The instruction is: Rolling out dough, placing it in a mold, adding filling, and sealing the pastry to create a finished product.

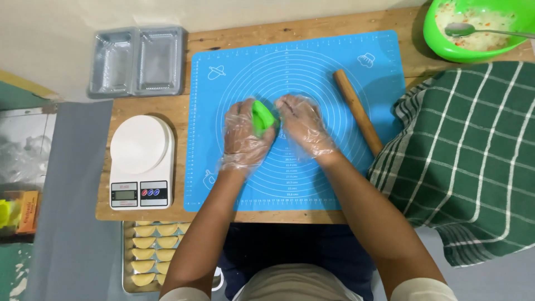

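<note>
Both my hands wear thin clear plastic gloves and work over the middle of a blue silicone mat (334,173) printed with circles. My left hand (245,136) is closed around a small bright green plastic press (263,117), which stands folded between palm and fingers. My right hand (304,125) rests beside it, fingertips touching the green press's right edge. Whatever sits inside the press is hidden.
A wooden rolling pin (358,111) lies diagonally at the mat's right. A green bowl (440,44) of pale filling with a spoon (462,29) stands back right, above a green checked cloth (468,156). A white scale (140,161), clear plastic trays (136,60) and a tray of folded pastries (149,251) are left.
</note>
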